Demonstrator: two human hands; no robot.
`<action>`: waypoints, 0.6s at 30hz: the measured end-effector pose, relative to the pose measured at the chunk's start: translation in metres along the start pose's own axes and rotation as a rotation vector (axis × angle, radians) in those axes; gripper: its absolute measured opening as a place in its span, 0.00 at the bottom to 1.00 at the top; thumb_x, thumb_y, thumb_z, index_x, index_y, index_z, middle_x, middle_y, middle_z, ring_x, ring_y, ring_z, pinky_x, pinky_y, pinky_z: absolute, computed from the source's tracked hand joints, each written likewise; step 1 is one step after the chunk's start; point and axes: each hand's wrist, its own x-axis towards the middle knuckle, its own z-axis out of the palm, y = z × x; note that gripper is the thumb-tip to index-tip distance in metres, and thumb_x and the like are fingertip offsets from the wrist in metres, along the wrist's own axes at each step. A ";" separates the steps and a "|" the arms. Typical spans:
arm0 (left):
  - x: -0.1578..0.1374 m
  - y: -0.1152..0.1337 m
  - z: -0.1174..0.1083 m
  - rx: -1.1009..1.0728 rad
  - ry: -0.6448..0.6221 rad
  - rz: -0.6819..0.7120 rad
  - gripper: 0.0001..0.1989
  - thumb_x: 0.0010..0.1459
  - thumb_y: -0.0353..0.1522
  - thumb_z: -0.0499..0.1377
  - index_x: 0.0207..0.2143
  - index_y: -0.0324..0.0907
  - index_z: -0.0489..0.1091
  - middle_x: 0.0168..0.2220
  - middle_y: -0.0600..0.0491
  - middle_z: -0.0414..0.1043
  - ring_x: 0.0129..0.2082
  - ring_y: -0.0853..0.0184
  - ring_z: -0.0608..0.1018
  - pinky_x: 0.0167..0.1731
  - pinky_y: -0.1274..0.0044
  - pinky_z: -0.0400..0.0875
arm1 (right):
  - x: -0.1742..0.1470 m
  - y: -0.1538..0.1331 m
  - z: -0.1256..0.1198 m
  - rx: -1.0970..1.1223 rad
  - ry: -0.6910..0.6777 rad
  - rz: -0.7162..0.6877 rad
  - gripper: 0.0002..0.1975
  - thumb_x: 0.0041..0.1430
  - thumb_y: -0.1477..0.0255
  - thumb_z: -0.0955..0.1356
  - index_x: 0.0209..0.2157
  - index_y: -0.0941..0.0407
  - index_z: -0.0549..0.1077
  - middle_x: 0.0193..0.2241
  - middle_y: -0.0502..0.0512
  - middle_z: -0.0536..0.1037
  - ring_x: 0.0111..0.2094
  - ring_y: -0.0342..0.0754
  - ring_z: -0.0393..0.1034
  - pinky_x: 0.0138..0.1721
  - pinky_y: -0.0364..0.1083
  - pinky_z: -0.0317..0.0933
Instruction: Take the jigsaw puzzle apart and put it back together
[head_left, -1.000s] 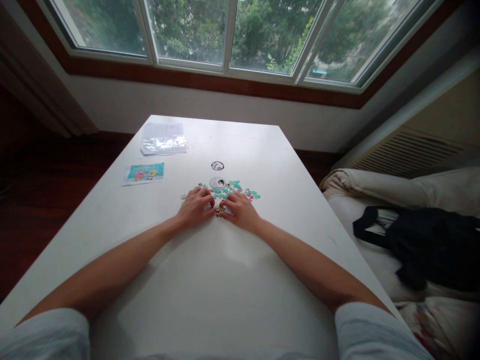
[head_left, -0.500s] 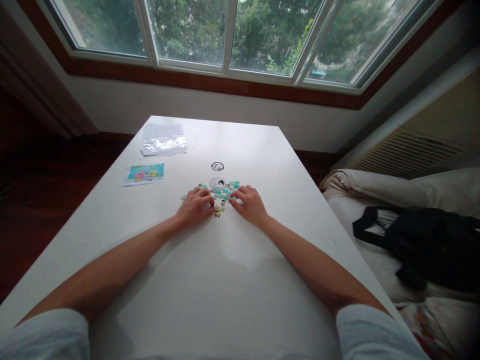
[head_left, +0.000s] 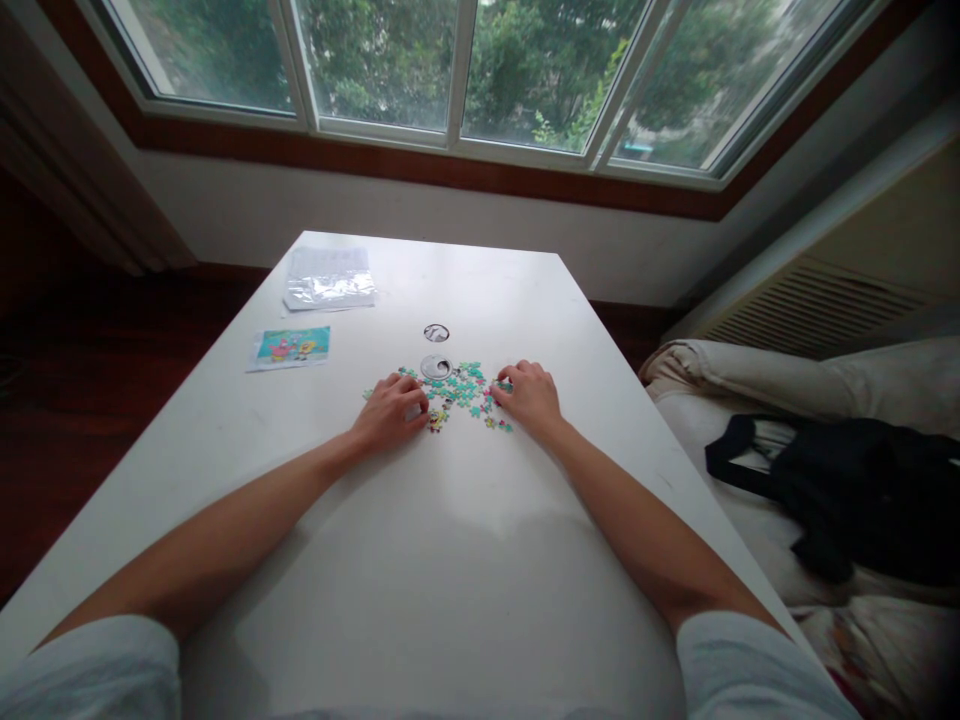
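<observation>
Small, mostly turquoise puzzle pieces (head_left: 471, 372) lie scattered on a white desk (head_left: 450, 560). The left hand (head_left: 390, 412) rests on the desk, its grip curled beside a yellowish cluster (head_left: 436, 421); the right hand (head_left: 531, 398) has its fingertips at the scatter's right edge, too small to tell whether they pinch anything. Two round discs (head_left: 436, 333) lie beyond, the nearer bordering the pieces. Farther left are a colourful picture card (head_left: 292, 347) and a clear plastic packet (head_left: 330, 285); a window (head_left: 375, 70) stands behind.

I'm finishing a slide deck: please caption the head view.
Two hands amid small jigsaw pieces on a white table, a printed picture lying farther left.
</observation>
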 end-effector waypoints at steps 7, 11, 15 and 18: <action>0.000 0.001 -0.001 -0.006 0.006 0.003 0.02 0.61 0.33 0.63 0.35 0.45 0.75 0.44 0.49 0.74 0.47 0.58 0.70 0.49 0.65 0.66 | -0.002 -0.002 -0.001 0.030 0.047 -0.022 0.09 0.63 0.65 0.70 0.40 0.54 0.79 0.41 0.60 0.77 0.47 0.57 0.66 0.48 0.51 0.56; 0.000 0.000 -0.001 -0.007 0.004 0.001 0.02 0.60 0.33 0.63 0.35 0.45 0.75 0.44 0.49 0.73 0.48 0.58 0.70 0.49 0.65 0.66 | 0.006 0.005 0.003 0.211 0.010 -0.040 0.05 0.61 0.69 0.70 0.35 0.53 0.80 0.36 0.56 0.79 0.42 0.52 0.68 0.45 0.49 0.58; 0.000 0.000 0.001 -0.004 0.001 0.000 0.02 0.60 0.34 0.63 0.35 0.45 0.75 0.44 0.49 0.73 0.48 0.57 0.70 0.49 0.65 0.67 | 0.018 0.021 0.012 0.541 -0.022 0.056 0.07 0.59 0.67 0.70 0.34 0.54 0.80 0.29 0.51 0.79 0.31 0.46 0.69 0.35 0.45 0.60; 0.000 -0.001 0.001 0.000 -0.004 -0.005 0.02 0.61 0.34 0.63 0.35 0.45 0.76 0.45 0.49 0.74 0.48 0.57 0.70 0.49 0.65 0.67 | 0.024 0.034 0.019 0.647 0.053 0.163 0.11 0.57 0.63 0.70 0.34 0.55 0.81 0.27 0.50 0.79 0.28 0.46 0.68 0.32 0.45 0.59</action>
